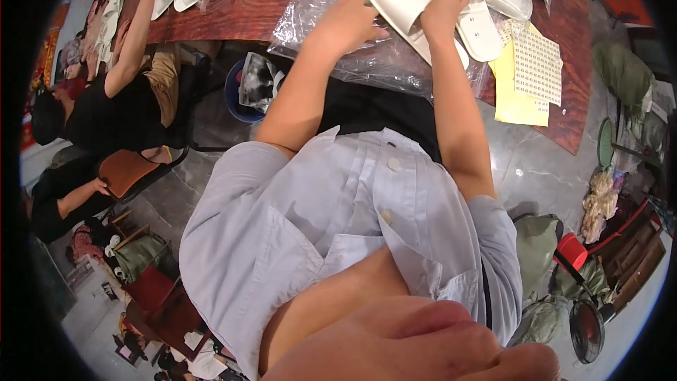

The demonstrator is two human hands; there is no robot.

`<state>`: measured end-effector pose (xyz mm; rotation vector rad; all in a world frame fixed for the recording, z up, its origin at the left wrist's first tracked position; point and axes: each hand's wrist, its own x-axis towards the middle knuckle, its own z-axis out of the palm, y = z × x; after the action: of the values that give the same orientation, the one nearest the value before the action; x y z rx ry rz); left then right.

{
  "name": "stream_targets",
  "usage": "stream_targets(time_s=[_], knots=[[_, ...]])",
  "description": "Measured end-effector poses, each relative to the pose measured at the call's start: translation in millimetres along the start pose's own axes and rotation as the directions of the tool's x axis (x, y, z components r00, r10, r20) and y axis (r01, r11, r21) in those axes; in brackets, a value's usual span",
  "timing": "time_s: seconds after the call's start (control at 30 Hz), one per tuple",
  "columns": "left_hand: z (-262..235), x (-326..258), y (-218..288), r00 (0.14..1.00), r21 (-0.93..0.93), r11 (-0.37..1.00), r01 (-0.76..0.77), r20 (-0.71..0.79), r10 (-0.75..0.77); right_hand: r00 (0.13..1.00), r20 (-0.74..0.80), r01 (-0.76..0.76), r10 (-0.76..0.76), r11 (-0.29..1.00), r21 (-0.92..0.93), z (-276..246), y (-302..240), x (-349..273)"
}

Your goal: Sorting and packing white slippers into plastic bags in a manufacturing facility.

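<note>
Two cream slippers lie side by side at the table's near edge: a left slipper [396,1] and a right slipper [480,34] with small marks on its sole. My right hand [443,13] is closed on the slippers where they meet, thumb toward the strap of the right one. Just left of the pair, my left hand [351,22] has its fingers apart over clear plastic bags [303,17]. Its fingertips come close to the left slipper's edge, and whether they touch the plastic cannot be told.
Yellow paper [520,104] and a sheet of small stickers [537,63] lie right on the red-brown table [580,92]. More slippers [508,1] lie at the back. A co-worker's arm [134,49] reaches over the left side. A blue bucket [236,95] stands below the edge.
</note>
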<state>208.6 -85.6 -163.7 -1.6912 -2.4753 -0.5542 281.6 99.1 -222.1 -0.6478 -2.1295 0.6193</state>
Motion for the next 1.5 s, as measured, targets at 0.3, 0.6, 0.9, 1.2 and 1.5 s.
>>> stream_targets(time_s=[0.3, 0.6, 0.9, 1.2, 1.5], knots=[[-32.4, 22.7, 13.0, 0.995, 0.088, 0.996, 0.007, -0.098, 0.002, 0.925, 0.377, -0.060, -0.046, 0.963, 0.264, -65.1, -17.3, 4.3], [37.1, 39.5, 8.1, 0.971, -0.184, 0.972, -0.144, -0.217, 0.103, 0.975, 0.094, -0.212, 0.203, 0.972, 0.104, -114.2, 24.0, -25.7], [47.2, 30.1, -1.3, 0.929, -0.171, 0.963, -0.207, -0.343, 0.139, 0.971, 0.145, -0.180, 0.190, 0.980, -0.081, -119.0, 29.0, -32.0], [-16.9, -50.1, -14.7, 0.985, 0.173, 0.973, 0.155, -0.109, -0.137, 0.954, 0.242, -0.189, 0.178, 0.982, 0.020, -131.1, 31.9, -23.2], [2.7, -76.3, -50.2, 0.978, 0.092, 0.981, 0.173, -0.131, -0.160, 0.964, 0.203, -0.166, 0.170, 0.985, -0.039, -127.5, 33.8, -24.3]])
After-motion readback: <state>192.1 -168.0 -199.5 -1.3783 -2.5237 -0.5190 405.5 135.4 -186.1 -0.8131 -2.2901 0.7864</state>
